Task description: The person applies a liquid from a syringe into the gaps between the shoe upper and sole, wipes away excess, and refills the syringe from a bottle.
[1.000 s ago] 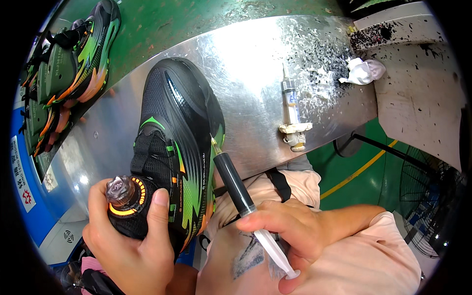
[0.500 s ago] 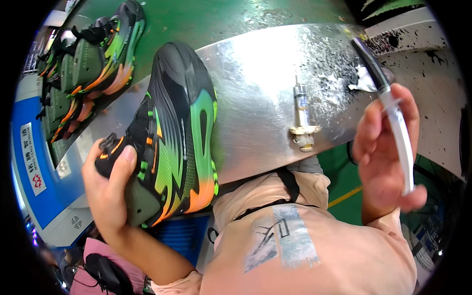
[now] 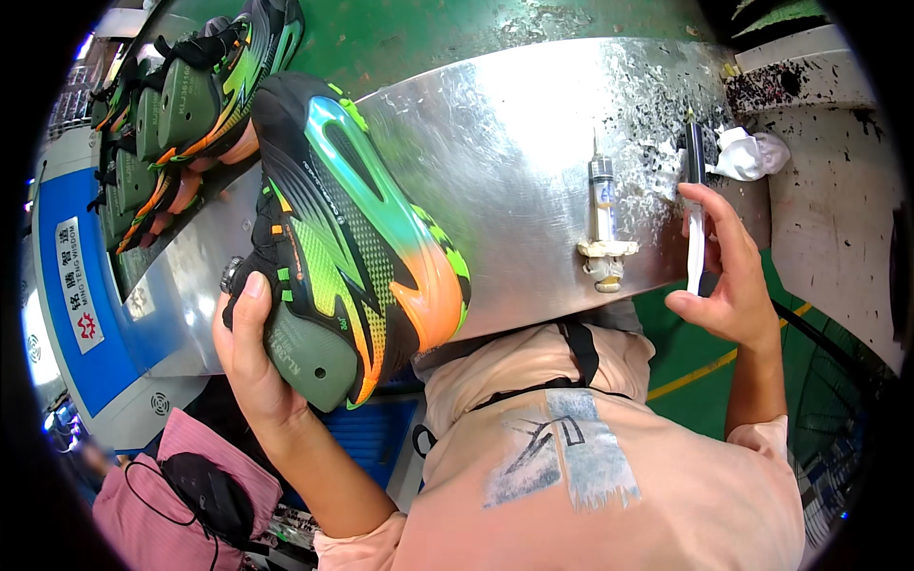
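Clearly, left hand grasping glossy-soled shoe, right hand at slender syringe, grip unclear

From here I see the left hand gripping a black-and-green running shoe near its collar; right of that shoe lies a clear-barrelled syringe, farther right the right hand holds a dark-barrelled syringe, and matching shoes sit left
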The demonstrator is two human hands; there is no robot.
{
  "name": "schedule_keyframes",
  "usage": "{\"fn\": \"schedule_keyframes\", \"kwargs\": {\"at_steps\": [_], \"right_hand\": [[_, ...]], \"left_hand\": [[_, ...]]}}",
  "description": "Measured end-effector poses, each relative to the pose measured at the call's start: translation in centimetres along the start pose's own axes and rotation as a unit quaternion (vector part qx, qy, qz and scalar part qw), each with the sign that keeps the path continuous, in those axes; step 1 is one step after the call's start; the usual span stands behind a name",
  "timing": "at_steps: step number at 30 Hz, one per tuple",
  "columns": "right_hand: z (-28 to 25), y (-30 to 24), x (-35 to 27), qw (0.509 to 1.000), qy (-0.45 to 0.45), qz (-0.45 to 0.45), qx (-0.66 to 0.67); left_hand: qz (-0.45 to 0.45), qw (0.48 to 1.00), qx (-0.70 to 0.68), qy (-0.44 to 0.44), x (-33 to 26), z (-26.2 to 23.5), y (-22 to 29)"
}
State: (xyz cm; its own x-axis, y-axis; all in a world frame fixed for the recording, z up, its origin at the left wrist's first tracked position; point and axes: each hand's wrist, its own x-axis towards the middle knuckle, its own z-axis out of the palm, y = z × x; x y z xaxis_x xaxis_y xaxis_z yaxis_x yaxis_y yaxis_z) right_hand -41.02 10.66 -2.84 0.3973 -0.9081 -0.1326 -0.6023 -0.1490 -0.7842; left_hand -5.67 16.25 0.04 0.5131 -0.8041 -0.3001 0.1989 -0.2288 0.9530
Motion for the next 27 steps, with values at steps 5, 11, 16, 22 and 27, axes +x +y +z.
{"fn": "schedule_keyframes", "kwargs": {"at_steps": [5,11,16,22,27], "right_hand": [[-1.4,-0.4,0.3,0.983,-0.047,-0.030,-0.177],[-2.1,-1.0,1.5,0.953,-0.052,0.022,-0.298],[-2.5,-1.2,1.8,0.942,-0.042,0.039,-0.331],[-0.6,-3.9,1.3,0.952,-0.011,-0.048,-0.304],[5.7,-5.2,4.9,0.966,-0.097,-0.062,-0.230]], "left_hand": [[0.013,1.000,-0.005,-0.005,-1.4,0.4,0.5],[0.065,0.996,0.061,-0.016,-1.1,0.2,0.7],[0.197,0.974,0.107,0.038,-0.1,0.7,-0.5],[0.466,0.793,0.376,-0.116,1.7,-1.5,0.9],[0.483,0.684,0.500,-0.223,2.2,0.1,3.3]]}}
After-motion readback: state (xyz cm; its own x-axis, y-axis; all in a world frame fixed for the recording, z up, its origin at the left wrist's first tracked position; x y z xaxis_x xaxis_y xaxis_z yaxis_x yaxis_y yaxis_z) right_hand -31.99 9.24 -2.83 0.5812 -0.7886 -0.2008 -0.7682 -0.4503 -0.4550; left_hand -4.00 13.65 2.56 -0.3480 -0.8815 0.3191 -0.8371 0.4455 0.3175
